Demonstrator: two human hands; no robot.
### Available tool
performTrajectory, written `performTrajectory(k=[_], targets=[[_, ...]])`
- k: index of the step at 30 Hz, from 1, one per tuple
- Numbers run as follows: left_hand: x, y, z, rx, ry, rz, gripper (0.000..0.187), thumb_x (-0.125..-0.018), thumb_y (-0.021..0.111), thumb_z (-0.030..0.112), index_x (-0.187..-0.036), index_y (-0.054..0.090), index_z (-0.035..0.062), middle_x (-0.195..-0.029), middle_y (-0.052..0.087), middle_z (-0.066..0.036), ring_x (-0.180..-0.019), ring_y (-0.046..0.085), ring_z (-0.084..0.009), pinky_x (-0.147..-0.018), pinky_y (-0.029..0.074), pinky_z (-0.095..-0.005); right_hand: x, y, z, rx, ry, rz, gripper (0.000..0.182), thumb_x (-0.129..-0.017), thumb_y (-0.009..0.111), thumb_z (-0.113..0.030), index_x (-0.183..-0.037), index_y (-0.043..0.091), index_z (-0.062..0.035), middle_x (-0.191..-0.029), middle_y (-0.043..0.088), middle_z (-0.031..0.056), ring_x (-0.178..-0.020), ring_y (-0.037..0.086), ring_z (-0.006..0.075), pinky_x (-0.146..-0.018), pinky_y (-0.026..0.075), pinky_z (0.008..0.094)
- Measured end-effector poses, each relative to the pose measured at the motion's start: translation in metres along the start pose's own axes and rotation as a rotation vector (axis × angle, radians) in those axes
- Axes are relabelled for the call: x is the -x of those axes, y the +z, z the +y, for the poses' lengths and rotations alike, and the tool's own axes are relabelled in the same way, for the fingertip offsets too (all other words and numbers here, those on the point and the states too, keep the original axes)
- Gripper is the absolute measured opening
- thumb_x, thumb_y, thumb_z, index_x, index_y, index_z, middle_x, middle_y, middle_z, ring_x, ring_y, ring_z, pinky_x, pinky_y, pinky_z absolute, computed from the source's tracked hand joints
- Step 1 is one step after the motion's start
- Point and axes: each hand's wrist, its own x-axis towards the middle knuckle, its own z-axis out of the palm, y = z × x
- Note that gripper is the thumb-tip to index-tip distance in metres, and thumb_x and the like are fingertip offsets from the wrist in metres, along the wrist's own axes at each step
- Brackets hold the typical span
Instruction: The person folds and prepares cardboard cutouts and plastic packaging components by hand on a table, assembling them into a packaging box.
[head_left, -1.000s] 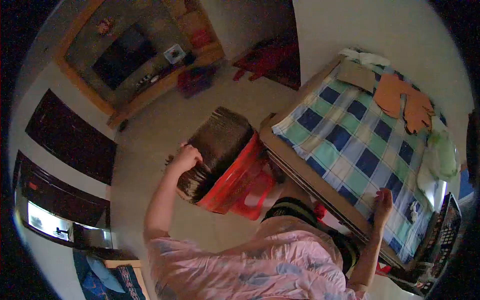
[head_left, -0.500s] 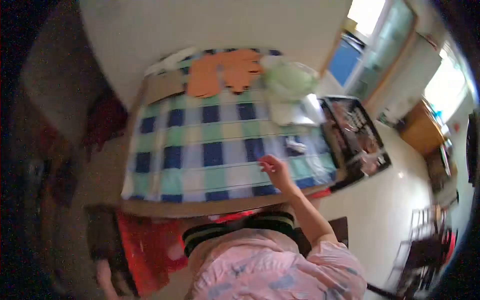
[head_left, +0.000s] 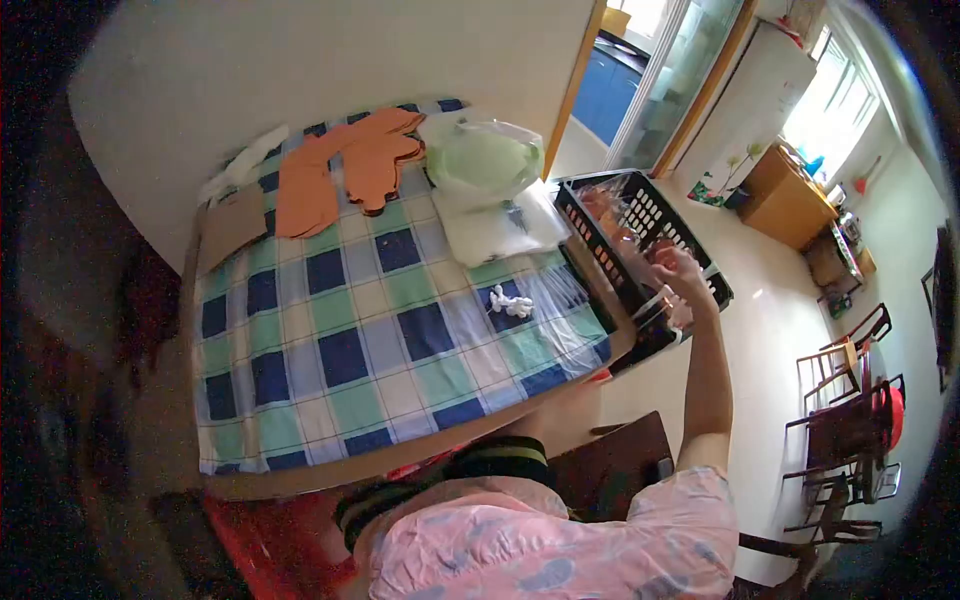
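My right hand is over the near part of a black plastic basket, its arm stretched out to the right. Its fingers are curled in against clear plastic-wrapped reddish-brown items inside the basket; whatever lies between the fingertips is too small to make out. A bunched white string-like piece lies on the checked cloth, left of this hand. My left hand is out of view.
A table with a blue, green and white checked cloth carries orange cut-out pieces, brown cardboard, a pale green plastic bag and white plastic sheets. A dark stool stands below; chairs are at right.
My right hand has moved from above the checked cloth rightward to the basket, and its fingers have curled in. The view has turned to the right.
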Motion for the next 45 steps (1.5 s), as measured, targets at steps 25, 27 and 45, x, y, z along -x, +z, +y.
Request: performTrajectory(k=[25,27,45], targets=[[-0.080,0.015,0.000,-0.047,0.267,0.047,0.061,-0.080,0.064,0.022,-0.133,0.041,0.0047,-0.134,0.045,-0.017,-0.125,0.042,-0.0361,-0.103,0.036,-0.0448,-0.061,0.062,0.068,0.049,0.522,-0.239,0.026,-0.085,0.057,-0.027,-0.087,0.065,-0.0018,-0.069,0.063,0.0032,-0.056,0.057,0.0152,-0.047,0.043,0.0322],[-0.043,-0.010,0.032,-0.020,0.074,-0.046,0.066,-0.076,0.069,0.022,-0.133,0.040,0.0041,-0.134,0.045,-0.019,-0.125,0.041,-0.0371,-0.104,0.035,-0.0450,-0.061,0.073,0.085,0.031,0.520,-0.182,0.026,-0.083,0.058,-0.026,-0.086,0.065,-0.0015,-0.069,0.063,0.0039,-0.057,0.057,0.0155,-0.049,0.043,0.0326],[-0.040,-0.032,0.076,0.047,0.189,-0.041,0.057,-0.078,0.070,0.028,-0.126,0.046,0.0078,-0.127,0.049,-0.018,-0.116,0.046,-0.0396,-0.097,0.039,-0.0485,-0.043,0.044,0.121,-0.058,0.401,0.184,0.017,-0.075,0.062,-0.014,-0.086,0.068,-0.0029,-0.074,0.067,0.0106,-0.067,0.062,0.0157,-0.062,0.048,0.0306]])
